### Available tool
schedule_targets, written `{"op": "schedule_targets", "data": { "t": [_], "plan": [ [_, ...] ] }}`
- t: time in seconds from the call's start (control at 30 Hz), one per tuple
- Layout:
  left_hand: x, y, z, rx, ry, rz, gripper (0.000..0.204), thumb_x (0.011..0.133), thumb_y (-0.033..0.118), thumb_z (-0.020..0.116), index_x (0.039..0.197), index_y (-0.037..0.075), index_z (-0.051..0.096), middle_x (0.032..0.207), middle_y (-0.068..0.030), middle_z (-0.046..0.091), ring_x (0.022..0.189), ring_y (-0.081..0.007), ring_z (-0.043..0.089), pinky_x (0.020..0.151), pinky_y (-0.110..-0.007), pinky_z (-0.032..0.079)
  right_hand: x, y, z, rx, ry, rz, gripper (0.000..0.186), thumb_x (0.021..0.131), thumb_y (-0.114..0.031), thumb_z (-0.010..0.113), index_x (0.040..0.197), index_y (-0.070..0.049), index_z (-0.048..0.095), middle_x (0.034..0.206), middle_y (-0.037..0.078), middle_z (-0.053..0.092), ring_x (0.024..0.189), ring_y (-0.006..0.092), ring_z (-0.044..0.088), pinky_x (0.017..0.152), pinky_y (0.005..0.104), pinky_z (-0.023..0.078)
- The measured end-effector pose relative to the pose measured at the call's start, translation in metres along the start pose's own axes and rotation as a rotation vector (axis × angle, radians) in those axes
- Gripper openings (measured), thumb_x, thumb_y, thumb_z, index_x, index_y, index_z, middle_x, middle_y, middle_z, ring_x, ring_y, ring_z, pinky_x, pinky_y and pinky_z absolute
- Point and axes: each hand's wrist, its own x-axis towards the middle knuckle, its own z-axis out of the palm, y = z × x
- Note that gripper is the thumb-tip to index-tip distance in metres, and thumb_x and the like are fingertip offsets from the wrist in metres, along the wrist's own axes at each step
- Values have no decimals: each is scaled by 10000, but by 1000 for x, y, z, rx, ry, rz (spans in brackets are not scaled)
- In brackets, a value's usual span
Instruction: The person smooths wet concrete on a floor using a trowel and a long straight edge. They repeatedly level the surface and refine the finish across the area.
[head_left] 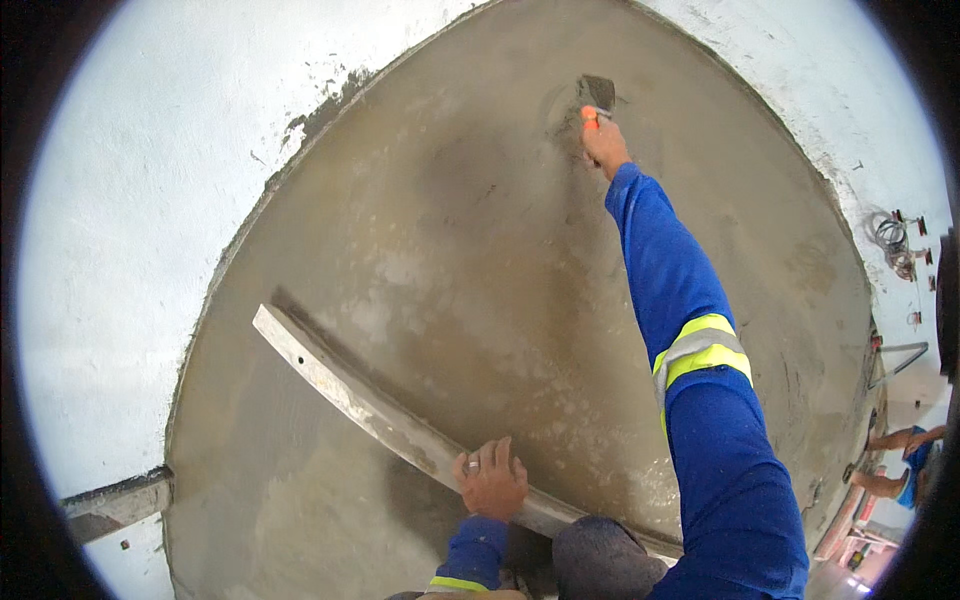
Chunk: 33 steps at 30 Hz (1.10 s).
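A wide floor of wet grey cement [470,220] lies in front of me. My right hand [606,147], at the end of a fully stretched arm, is closed round the orange handle of a trowel [599,92]. Its dark, mortar-smeared blade touches the cement at the far side. Across the near part of the floor runs a long pale screed board [370,410], slanting from the left toward my body and bent by the lens. My left hand [492,482], with a ring on one finger, grips this board, its fingers laid over the far edge. A grey rounded shape [605,560], perhaps my knee, hides part of the board.
White walls [130,250] border the cement on the left and right. A cement-grey ledge or sill [118,506] meets the floor at the lower left. Wires [893,238] hang on the right wall. At the right edge, another person in blue shorts [910,470] is partly visible.
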Motion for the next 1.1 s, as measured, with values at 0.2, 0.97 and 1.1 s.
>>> {"op": "schedule_targets", "data": {
  "t": [0.2,0.97,1.1],
  "plan": [
    [10,20,5,-58,17,74,395,757,277,689,1134,167,651,1074,-34,666,986,-221,619,1018,-463,367,26,35,-24,-51,340,85,426,795,-177,538,1175,17,542,883,220,699,821,352,705,685,431,553],
    [-2,6,6,-74,0,-18,350,783,235,657,1120,145,641,1104,-60,655,1028,-260,607,1044,-486,332,-125,8,25,-279,-44,-310,443,842,-146,537,1265,-14,530,1081,301,643,1030,481,606,884,523,482],
    [-1,9,5,-110,28,2,343,787,228,653,1118,141,643,1102,-63,659,1034,-257,606,1051,-478,325,-164,29,16,-325,-145,-509,551,863,-148,538,1399,-44,460,1086,310,634,1043,480,597,882,510,480]
  ]
}}
